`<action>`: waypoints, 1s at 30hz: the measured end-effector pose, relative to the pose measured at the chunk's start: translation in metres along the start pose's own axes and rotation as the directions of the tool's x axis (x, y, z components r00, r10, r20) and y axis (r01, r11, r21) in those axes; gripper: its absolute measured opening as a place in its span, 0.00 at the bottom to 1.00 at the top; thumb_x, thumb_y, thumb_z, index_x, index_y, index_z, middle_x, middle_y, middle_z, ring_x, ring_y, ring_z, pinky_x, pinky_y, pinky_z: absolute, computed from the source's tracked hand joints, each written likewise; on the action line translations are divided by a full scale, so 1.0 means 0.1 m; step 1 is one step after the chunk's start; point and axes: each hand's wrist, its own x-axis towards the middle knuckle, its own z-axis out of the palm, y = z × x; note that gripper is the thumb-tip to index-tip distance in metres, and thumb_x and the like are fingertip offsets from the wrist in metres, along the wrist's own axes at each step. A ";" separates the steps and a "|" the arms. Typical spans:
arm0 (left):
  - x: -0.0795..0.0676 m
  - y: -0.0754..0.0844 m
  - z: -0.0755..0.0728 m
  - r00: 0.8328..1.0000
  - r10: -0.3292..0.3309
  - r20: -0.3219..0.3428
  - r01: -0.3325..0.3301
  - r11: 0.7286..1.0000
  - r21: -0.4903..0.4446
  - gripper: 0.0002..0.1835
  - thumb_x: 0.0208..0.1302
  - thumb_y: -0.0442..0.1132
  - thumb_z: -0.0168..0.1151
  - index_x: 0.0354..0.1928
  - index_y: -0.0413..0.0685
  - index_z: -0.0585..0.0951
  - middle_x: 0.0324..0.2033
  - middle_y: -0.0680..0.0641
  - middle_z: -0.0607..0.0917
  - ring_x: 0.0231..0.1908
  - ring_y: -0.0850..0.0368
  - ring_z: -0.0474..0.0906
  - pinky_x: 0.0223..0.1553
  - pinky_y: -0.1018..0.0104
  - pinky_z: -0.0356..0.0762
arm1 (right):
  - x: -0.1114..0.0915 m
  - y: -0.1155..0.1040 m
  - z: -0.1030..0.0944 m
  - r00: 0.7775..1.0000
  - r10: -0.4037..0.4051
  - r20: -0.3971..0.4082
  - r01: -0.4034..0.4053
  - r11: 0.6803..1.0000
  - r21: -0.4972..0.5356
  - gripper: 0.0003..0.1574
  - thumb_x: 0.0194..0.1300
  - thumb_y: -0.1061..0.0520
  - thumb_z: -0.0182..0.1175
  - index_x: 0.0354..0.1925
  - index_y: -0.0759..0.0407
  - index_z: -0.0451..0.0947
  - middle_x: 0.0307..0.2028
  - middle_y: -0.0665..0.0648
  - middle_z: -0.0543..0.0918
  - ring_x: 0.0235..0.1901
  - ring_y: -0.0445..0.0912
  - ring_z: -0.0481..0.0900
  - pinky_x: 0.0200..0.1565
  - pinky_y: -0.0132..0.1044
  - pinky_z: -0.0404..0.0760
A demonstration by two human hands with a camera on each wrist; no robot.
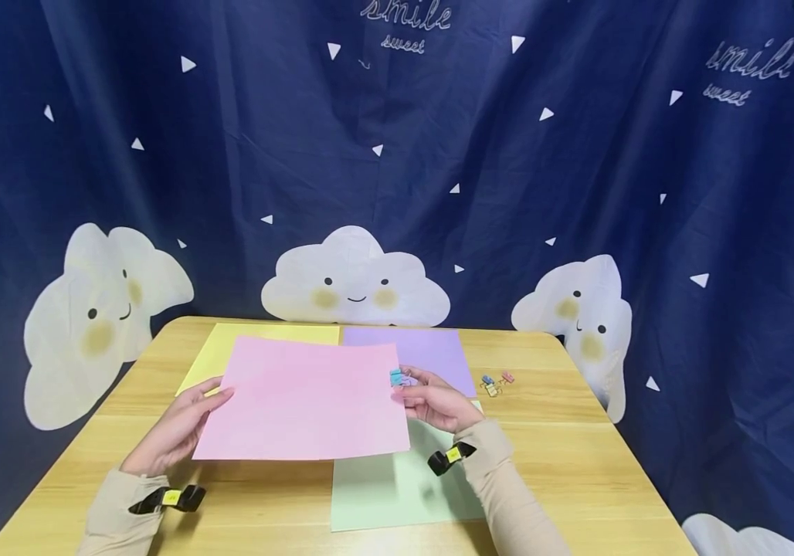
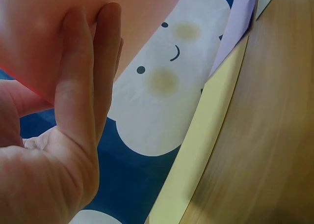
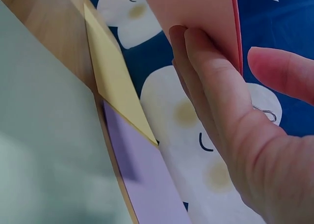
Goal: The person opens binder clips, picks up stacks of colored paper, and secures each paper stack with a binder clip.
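Both hands hold pink paper (image 1: 307, 401) up above the table, its face tilted toward me. My left hand (image 1: 181, 425) grips its left edge, thumb in front; in the left wrist view, the fingers (image 2: 76, 81) lie along the back. At the right edge is my right hand (image 1: 435, 398), its thumb at the front and its fingers (image 3: 208, 57) against the back. A teal binder clip (image 1: 397, 377) sits on the paper's right edge beside this hand; its wire handle (image 3: 265, 113) shows partly behind the hand in the right wrist view.
Yellow paper (image 1: 209, 359) and purple paper (image 1: 439, 351) lie along the table's back. Green paper (image 1: 404, 502) lies nearer, partly under the raised sheet. Several small binder clips (image 1: 491, 390) lie at the right. A dark blue curtain (image 1: 383, 193) hangs behind the wooden table (image 1: 557, 479).
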 end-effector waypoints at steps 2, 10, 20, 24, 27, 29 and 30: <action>-0.02 -0.01 -0.02 1.000 0.005 0.003 -0.005 1.000 -0.009 0.17 0.82 0.38 0.50 0.65 0.49 0.61 0.40 0.56 0.90 0.39 0.64 0.89 0.41 0.68 0.90 | 0.00 0.01 0.01 1.000 0.005 -0.002 -0.005 1.000 0.004 0.41 0.75 0.74 0.44 0.79 0.63 0.41 0.42 0.50 0.83 0.27 0.32 0.76 0.50 0.34 0.89; -0.08 -0.03 -0.08 0.999 -0.002 -0.043 0.003 1.000 0.029 0.32 0.82 0.39 0.50 0.76 0.34 0.49 0.41 0.57 0.89 0.39 0.65 0.88 0.43 0.69 0.90 | 0.01 0.06 0.04 0.999 0.027 -0.023 -0.027 1.000 -0.013 0.43 0.76 0.72 0.45 0.80 0.63 0.39 0.38 0.50 0.83 0.33 0.35 0.81 0.49 0.33 0.89; -0.16 -0.07 -0.16 1.000 -0.005 -0.009 0.006 0.999 0.052 0.45 0.83 0.40 0.46 0.77 0.28 0.26 0.44 0.59 0.88 0.43 0.69 0.87 0.46 0.75 0.87 | 0.02 0.13 0.08 0.999 0.027 -0.029 -0.029 0.997 -0.066 0.42 0.75 0.71 0.49 0.80 0.66 0.44 0.44 0.52 0.86 0.43 0.41 0.87 0.52 0.36 0.90; -0.18 -0.08 -0.18 1.000 -0.012 -0.015 0.013 0.999 0.053 0.45 0.83 0.40 0.46 0.77 0.29 0.25 0.45 0.59 0.87 0.43 0.69 0.86 0.47 0.75 0.87 | 0.03 0.15 0.10 1.000 0.024 -0.018 -0.025 0.997 -0.069 0.41 0.75 0.71 0.49 0.79 0.66 0.45 0.45 0.52 0.86 0.43 0.41 0.87 0.52 0.37 0.90; -0.19 -0.07 -0.20 0.999 -0.025 -0.022 0.026 0.998 0.051 0.46 0.83 0.40 0.46 0.77 0.30 0.24 0.44 0.59 0.88 0.42 0.68 0.87 0.47 0.73 0.87 | 0.03 0.15 0.12 1.000 0.030 -0.001 -0.030 0.998 -0.064 0.41 0.76 0.71 0.48 0.80 0.65 0.45 0.45 0.52 0.85 0.42 0.40 0.86 0.52 0.37 0.90; -0.20 -0.07 -0.21 0.999 -0.041 -0.024 0.042 0.998 0.047 0.46 0.83 0.41 0.46 0.78 0.32 0.23 0.43 0.58 0.89 0.42 0.67 0.88 0.46 0.71 0.88 | 0.04 0.16 0.13 0.999 0.033 0.006 -0.033 0.998 -0.058 0.41 0.76 0.71 0.48 0.80 0.65 0.45 0.45 0.52 0.85 0.42 0.40 0.85 0.52 0.36 0.90; -0.21 -0.07 -0.22 0.999 -0.048 -0.026 0.049 0.998 0.048 0.46 0.83 0.41 0.46 0.78 0.33 0.23 0.43 0.58 0.89 0.41 0.66 0.88 0.46 0.70 0.89 | 0.04 0.17 0.13 0.999 0.034 0.008 -0.033 0.998 -0.055 0.41 0.76 0.71 0.48 0.80 0.65 0.45 0.44 0.52 0.85 0.42 0.40 0.85 0.52 0.36 0.90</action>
